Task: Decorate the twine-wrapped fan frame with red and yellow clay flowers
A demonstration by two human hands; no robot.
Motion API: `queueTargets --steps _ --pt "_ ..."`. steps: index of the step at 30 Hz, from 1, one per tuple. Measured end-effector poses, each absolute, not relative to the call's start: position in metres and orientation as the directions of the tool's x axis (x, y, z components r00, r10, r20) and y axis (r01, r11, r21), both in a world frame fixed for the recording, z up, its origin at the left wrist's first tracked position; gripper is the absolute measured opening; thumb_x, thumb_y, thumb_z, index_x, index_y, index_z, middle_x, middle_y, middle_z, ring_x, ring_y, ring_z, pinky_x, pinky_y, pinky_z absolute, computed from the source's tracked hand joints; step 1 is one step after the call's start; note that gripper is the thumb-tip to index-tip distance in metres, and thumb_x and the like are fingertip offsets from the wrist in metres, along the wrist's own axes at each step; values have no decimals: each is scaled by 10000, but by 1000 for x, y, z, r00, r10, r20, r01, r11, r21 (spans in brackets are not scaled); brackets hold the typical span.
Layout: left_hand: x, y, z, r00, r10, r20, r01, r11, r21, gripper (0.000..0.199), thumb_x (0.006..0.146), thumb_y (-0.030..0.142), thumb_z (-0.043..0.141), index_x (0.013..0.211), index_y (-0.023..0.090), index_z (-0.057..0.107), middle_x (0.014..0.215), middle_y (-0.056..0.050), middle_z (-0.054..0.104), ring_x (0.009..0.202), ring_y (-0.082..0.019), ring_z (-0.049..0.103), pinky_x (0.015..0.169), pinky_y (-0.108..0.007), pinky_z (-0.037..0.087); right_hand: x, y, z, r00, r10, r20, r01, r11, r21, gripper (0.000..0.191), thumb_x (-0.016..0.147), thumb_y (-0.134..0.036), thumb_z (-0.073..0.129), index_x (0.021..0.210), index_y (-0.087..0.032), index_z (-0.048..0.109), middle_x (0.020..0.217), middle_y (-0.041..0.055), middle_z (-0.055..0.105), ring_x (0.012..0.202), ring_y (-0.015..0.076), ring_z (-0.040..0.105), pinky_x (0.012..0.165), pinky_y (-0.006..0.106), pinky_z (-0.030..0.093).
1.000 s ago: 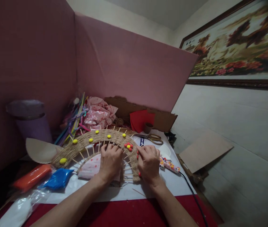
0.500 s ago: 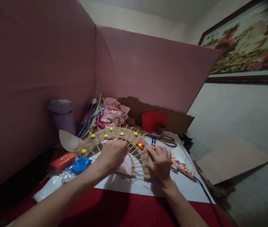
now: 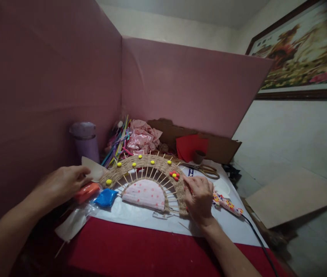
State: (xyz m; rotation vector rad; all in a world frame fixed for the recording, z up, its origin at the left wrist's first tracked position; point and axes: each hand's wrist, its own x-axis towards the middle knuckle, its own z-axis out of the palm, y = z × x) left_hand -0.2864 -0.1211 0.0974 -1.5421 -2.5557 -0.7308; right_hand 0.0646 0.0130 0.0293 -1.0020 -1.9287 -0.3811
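Observation:
A half-round woven twine arch (image 3: 140, 163) with thin sticks through it stands in front of me, dotted with yellow pieces. On its right part is a small red flower (image 3: 174, 175) with a yellow centre. My right hand (image 3: 199, 196) is closed at the arch's right edge; a small reddish spot shows between its fingers. My left hand (image 3: 61, 184) is at the left, fingers bent but apart, over an orange clay packet (image 3: 87, 192) and close to a pale curved sheet (image 3: 94, 169). A blue clay packet (image 3: 105, 197) lies beside it. Dotted cloth (image 3: 144, 194) fills the inner half circle.
Scissors (image 3: 206, 171), a small brown pot (image 3: 198, 156) and red sheets (image 3: 188, 147) stand behind. A flower-patterned tool (image 3: 228, 207) with a black cord lies right. A purple tumbler (image 3: 87, 148) and pipe cleaners (image 3: 120, 142) are at the back left, before pink panels (image 3: 186, 84).
My left hand has moved from inside the arch to the packets at the left, uncovering the dotted cloth. My right hand stays at the arch's right edge. The view has shifted slightly.

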Motion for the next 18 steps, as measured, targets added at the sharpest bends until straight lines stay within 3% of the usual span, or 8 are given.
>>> queueTargets --steps 4,8,14,18 --pt "-299 -125 101 -503 838 214 856 448 258 220 829 281 452 902 170 627 870 1 668 756 -140 567 660 -191 340 66 15 29 -264 479 837 770 628 -116 240 811 -114 513 977 -211 657 834 36 645 875 215 483 795 354 293" --pt "-298 -121 99 -531 824 198 831 462 310 238 836 324 468 980 179 591 961 -18 655 812 -156 572 675 -195 349 66 14 29 -271 462 844 766 634 -101 215 825 -136 513 965 -202 663 817 41 648 851 215 488 784 358 302" --pt "-287 -103 93 -590 750 300 795 475 377 215 802 244 461 948 118 557 904 -77 657 769 -173 581 614 -207 360 65 12 29 -292 451 843 767 638 -75 221 826 -136 514 975 -196 666 820 49 650 844 219 489 767 355 314" --pt "-282 -97 98 -513 761 396 835 337 435 216 811 257 433 912 123 570 851 -41 667 757 -143 587 615 -185 371 65 13 28 -297 449 843 761 645 -75 223 829 -145 513 983 -199 664 821 49 650 841 218 492 771 357 324"
